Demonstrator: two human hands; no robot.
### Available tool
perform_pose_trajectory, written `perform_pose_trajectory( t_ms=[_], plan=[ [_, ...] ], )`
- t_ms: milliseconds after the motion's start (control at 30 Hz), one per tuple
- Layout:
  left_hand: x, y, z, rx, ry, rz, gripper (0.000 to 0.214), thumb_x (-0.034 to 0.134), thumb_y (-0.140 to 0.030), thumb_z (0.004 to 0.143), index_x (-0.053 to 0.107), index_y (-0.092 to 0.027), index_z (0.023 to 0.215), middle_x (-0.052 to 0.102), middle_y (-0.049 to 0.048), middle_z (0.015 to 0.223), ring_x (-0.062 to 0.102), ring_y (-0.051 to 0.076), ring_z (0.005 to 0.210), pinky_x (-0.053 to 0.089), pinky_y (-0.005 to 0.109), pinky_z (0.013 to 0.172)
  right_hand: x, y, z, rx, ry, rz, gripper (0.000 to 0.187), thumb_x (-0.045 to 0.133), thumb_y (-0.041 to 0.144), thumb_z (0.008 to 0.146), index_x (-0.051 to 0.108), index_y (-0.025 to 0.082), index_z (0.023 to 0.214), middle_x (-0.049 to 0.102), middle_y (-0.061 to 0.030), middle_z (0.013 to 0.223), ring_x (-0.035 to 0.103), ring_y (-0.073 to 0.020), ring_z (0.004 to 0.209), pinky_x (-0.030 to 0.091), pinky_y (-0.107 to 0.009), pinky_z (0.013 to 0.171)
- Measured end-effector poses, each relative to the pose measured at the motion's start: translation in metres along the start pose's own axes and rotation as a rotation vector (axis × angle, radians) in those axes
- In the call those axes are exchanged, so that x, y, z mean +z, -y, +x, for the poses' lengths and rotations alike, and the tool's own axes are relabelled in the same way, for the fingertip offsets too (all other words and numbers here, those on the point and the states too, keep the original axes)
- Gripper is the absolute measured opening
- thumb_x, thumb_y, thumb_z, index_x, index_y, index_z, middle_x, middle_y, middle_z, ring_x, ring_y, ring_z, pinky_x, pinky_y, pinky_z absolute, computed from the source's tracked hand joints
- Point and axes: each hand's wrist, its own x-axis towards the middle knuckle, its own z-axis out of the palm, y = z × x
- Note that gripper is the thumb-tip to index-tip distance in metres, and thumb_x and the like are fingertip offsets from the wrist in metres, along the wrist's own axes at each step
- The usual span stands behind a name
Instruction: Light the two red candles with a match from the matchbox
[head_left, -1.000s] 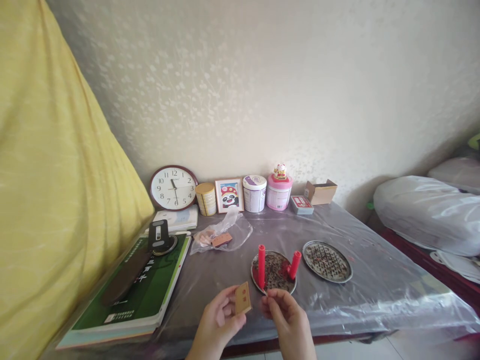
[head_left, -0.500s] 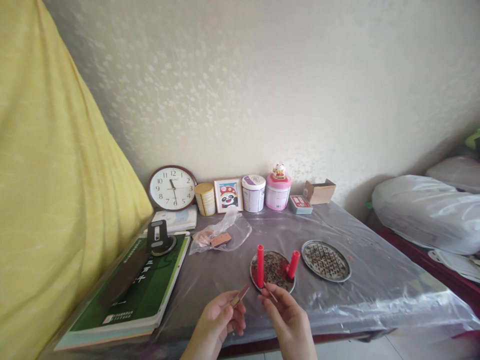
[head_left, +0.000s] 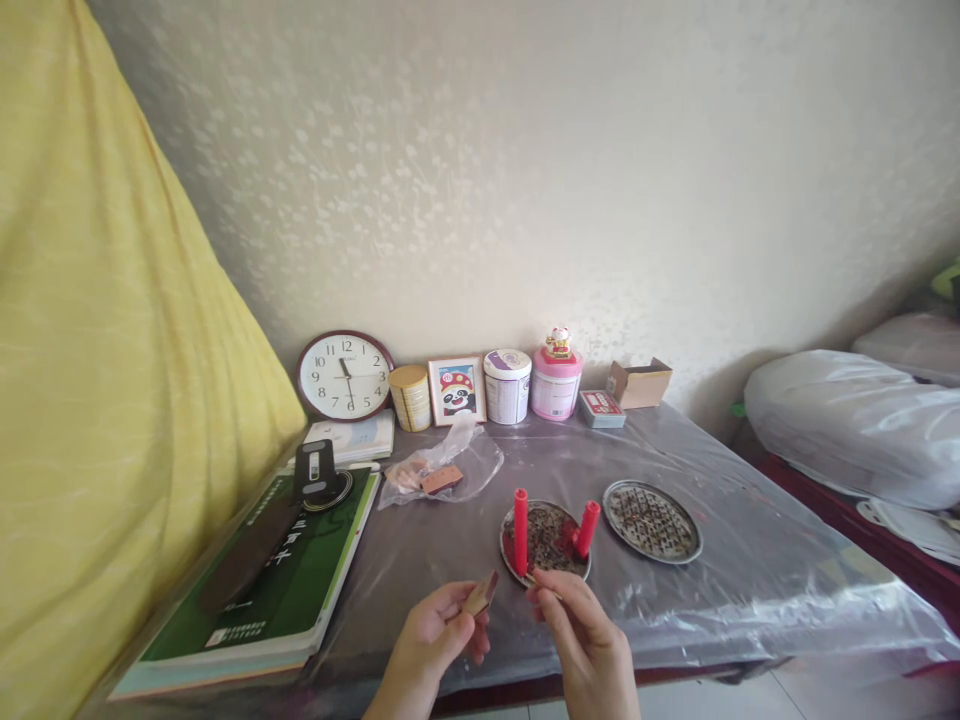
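Note:
Between the thumb and fingers of my left hand (head_left: 442,630) is a small matchbox (head_left: 480,596), tilted with its dark striking side showing. My right hand (head_left: 581,620) pinches a thin matchstick (head_left: 545,587), just right of the matchbox and apart from it; no flame shows. Beyond my hands, a round metal plate (head_left: 551,525) carries two red candles. The taller candle (head_left: 521,532) stands upright on its left side, and the shorter candle (head_left: 588,530) leans to the right amid red wax. Neither candle shows a flame.
Another round metal plate (head_left: 652,522) lies to the right. A clear plastic bag (head_left: 480,462) with small boxes is behind my left hand. Green books (head_left: 300,580) with a dark long-handled object lie left. A clock (head_left: 346,376), tins and a picture frame (head_left: 457,391) line the wall.
My right hand has shifted slightly right, and the matchstick has turned to lie flatter. The matchbox has tilted a little in my left hand. The candles and plates are where they were.

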Motion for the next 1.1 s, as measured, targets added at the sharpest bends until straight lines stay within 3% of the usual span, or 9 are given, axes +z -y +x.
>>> perform_pose_trajectory(
  t_ms=[100, 200, 367, 467, 633, 733, 867, 1100],
  plan=[
    [-0.0036, 0.0067, 0.0032, 0.012, -0.008, 0.032, 0.055, 0.076, -0.056, 0.061, 0.072, -0.013, 0.095, 0.063, 0.0074, 0.073, 0.058, 0.016, 0.056, 0.044, 0.028, 0.05, -0.0009, -0.0011, -0.0008, -0.058, 0.01, -0.043, 0.015, 0.062, 0.027, 0.084, 0.073, 0.023, 0.094, 0.071, -0.007, 0.095, 0.07, -0.0184, 0.081, 0.057, -0.021, 0.068],
    [-0.0023, 0.0079, 0.0032, 0.034, -0.023, 0.081, 0.054, 0.076, -0.056, 0.061, 0.071, -0.013, 0.095, 0.065, 0.0078, 0.074, 0.058, 0.016, 0.056, 0.044, 0.027, 0.05, 0.0004, -0.0021, -0.0038, 0.033, 0.045, -0.064, 0.019, 0.06, 0.031, 0.086, 0.07, 0.022, 0.1, 0.073, -0.0062, 0.09, 0.071, -0.018, 0.08, 0.056, -0.021, 0.072],
    [0.002, 0.0047, -0.0004, 0.06, -0.008, 0.126, 0.052, 0.076, -0.052, 0.063, 0.07, -0.014, 0.097, 0.066, 0.008, 0.074, 0.059, 0.017, 0.057, 0.044, 0.028, 0.052, 0.0035, -0.0002, -0.0068, 0.149, -0.111, -0.014, 0.029, 0.065, 0.039, 0.081, 0.068, 0.019, 0.102, 0.073, -0.0034, 0.078, 0.07, -0.0175, 0.071, 0.056, -0.021, 0.07],
    [0.0021, 0.0051, -0.0011, 0.058, -0.005, 0.125, 0.05, 0.076, -0.05, 0.064, 0.069, -0.014, 0.097, 0.067, 0.008, 0.075, 0.059, 0.017, 0.058, 0.043, 0.028, 0.052, 0.0018, 0.0011, -0.0056, 0.171, -0.084, -0.047, 0.033, 0.064, 0.042, 0.082, 0.067, 0.017, 0.103, 0.072, -0.005, 0.077, 0.07, -0.0189, 0.071, 0.056, -0.023, 0.069],
    [0.0009, 0.0062, 0.0001, 0.073, -0.012, 0.118, 0.049, 0.076, -0.05, 0.064, 0.068, -0.014, 0.097, 0.067, 0.0082, 0.076, 0.059, 0.016, 0.058, 0.043, 0.028, 0.052, -0.0004, 0.0033, -0.004, 0.094, -0.13, -0.138, 0.025, 0.059, 0.038, 0.086, 0.068, 0.019, 0.1, 0.07, -0.0045, 0.075, 0.066, -0.0168, 0.069, 0.054, -0.021, 0.068],
    [0.0005, 0.0062, 0.0007, 0.067, -0.015, 0.123, 0.049, 0.077, -0.049, 0.064, 0.068, -0.014, 0.097, 0.067, 0.0084, 0.077, 0.059, 0.016, 0.058, 0.043, 0.028, 0.052, -0.002, 0.0018, -0.0027, 0.023, -0.091, -0.162, 0.019, 0.059, 0.034, 0.086, 0.069, 0.02, 0.094, 0.071, -0.0054, 0.083, 0.067, -0.0171, 0.073, 0.054, -0.021, 0.068],
    [0.0006, 0.0064, 0.0005, 0.054, -0.028, 0.125, 0.05, 0.077, -0.049, 0.063, 0.068, -0.014, 0.098, 0.067, 0.0081, 0.077, 0.059, 0.017, 0.059, 0.044, 0.029, 0.053, -0.0038, -0.002, -0.0022, 0.061, -0.065, -0.131, 0.02, 0.06, 0.035, 0.085, 0.07, 0.02, 0.095, 0.073, -0.0072, 0.09, 0.07, -0.0203, 0.081, 0.055, -0.023, 0.073],
    [0.0039, 0.0022, -0.0012, 0.046, -0.016, 0.15, 0.053, 0.076, -0.051, 0.063, 0.068, -0.014, 0.099, 0.067, 0.0093, 0.077, 0.058, 0.018, 0.059, 0.044, 0.03, 0.054, 0.0051, 0.0013, -0.0088, 0.1, -0.087, -0.06, 0.023, 0.066, 0.04, 0.081, 0.072, 0.02, 0.091, 0.075, -0.0058, 0.083, 0.071, -0.0199, 0.074, 0.056, -0.023, 0.073]
  ],
)
